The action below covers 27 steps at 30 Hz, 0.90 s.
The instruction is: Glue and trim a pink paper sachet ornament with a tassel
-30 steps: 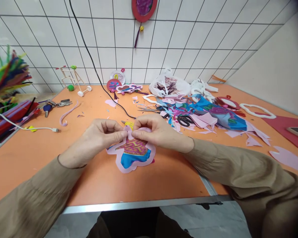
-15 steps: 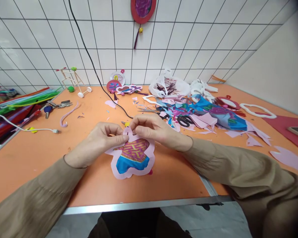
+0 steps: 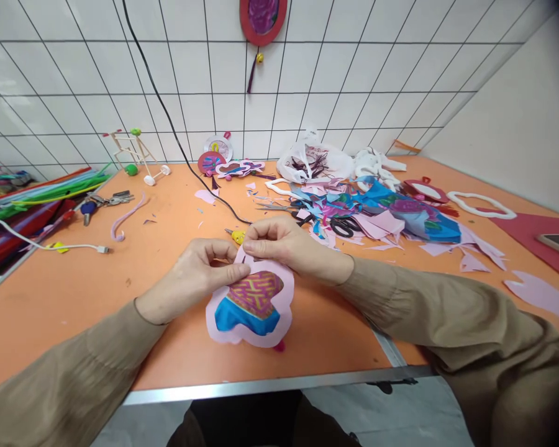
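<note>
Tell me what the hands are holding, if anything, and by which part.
The pink-bordered cutout: the left fingers pinch its upper left edge, the right fingers its top edge.

head: worn at head height | faces forward and down | hands in near view

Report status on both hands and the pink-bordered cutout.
Left hand and right hand pinching cutout's upper edge, fingers closed. Cutout held over orange table. Yellow-handled tool just behind; scraps off to right.
</note>
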Available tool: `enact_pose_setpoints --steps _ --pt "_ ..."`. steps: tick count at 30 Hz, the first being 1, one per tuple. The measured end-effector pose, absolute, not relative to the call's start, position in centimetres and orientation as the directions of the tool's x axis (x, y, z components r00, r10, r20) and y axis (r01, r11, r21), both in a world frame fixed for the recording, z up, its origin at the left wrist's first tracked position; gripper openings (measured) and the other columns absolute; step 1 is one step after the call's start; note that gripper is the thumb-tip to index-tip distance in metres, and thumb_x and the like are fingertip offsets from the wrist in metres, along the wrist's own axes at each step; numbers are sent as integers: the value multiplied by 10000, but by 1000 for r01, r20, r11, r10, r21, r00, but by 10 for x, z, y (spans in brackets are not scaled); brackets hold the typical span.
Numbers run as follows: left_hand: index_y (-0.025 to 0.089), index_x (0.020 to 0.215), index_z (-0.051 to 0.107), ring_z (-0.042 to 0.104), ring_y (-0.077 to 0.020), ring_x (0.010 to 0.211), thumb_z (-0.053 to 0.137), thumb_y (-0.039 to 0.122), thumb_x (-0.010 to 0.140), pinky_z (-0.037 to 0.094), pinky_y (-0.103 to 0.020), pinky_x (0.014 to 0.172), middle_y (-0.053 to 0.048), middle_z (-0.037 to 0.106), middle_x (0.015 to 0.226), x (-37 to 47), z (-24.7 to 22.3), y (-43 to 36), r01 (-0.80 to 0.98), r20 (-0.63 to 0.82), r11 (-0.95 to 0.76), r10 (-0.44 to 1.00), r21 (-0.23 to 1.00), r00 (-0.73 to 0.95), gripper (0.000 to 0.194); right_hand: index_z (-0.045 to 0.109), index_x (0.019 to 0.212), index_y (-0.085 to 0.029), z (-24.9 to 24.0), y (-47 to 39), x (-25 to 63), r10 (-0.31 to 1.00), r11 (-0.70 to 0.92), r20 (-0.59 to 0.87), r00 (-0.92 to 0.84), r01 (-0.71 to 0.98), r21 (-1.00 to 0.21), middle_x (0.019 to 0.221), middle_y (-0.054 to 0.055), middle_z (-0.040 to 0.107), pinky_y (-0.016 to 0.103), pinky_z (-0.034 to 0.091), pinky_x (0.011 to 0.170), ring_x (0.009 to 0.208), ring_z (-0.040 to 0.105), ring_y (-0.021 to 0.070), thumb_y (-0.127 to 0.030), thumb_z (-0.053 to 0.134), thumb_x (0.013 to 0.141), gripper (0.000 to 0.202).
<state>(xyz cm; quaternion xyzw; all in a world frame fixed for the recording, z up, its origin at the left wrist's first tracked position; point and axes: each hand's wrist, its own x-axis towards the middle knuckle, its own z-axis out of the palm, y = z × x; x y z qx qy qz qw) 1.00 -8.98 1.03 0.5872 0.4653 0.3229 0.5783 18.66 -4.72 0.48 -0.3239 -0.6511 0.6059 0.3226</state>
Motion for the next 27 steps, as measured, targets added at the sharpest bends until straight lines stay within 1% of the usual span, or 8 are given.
enact_pose_setpoints --steps 3,5,8,14,18,23,25,27 --pt "132 640 624 537 -104 599 766 308 701 438 -219 581 4 598 636 10 10 -90 202 -130 56 919 978 373 234 556 602 -130 3 -47 187 761 -58 -12 -649 -49 -997 552 -36 540 195 353 488 504 470 56 -319 711 673 255" --pt "133 639 631 524 -101 587 779 305 690 426 -218 570 10 588 622 9 10 -89 202 -135 60 915 978 380 233 579 618 -128 4 -45 188 733 -78 -2 -681 -81 -994 553 -20 569 205 391 510 509 503 65 -388 710 694 301" --pt "135 614 632 512 -95 559 811 294 653 416 -214 553 16 582 597 7 11 -89 150 -144 94 917 984 371 243 609 672 -129 10 -39 195 738 27 40 -674 -30 -999 580 2 608 223 434 542 545 559 90 -437 666 749 323" --pt "128 621 679 575 -98 565 830 272 648 454 -201 571 -9 655 610 1 9 -84 78 -194 178 875 981 445 210 575 671 -144 25 -20 213 776 385 206 -596 189 -903 623 -12 597 208 435 527 570 556 84 -266 679 713 166" --pt "136 659 702 615 -97 565 819 277 679 474 -186 561 -11 695 630 -2 5 -81 41 -243 259 824 965 512 184 508 608 -158 26 -15 221 788 438 253 -561 221 -872 542 -30 539 203 396 492 512 535 77 -250 599 770 207" --pt "127 648 700 614 -87 546 823 290 677 470 -169 541 -11 690 610 -1 4 -80 61 -275 284 818 957 504 206 431 485 -169 31 -19 219 849 456 322 -420 274 -847 417 -51 430 207 274 415 395 380 44 -199 506 830 354" --pt "124 638 693 608 -88 542 827 288 671 468 -172 535 -11 681 603 0 4 -80 66 -276 280 825 958 494 214 415 460 -172 34 -19 219 855 480 367 -366 288 -829 399 -51 417 210 285 422 392 357 43 -188 497 849 398" --pt "120 626 682 598 -88 534 826 289 670 460 -173 524 -10 667 593 0 3 -80 69 -275 277 829 958 487 227 452 480 -166 35 -14 222 845 515 420 -332 285 -809 434 -34 474 204 344 461 430 412 51 -169 495 864 387"
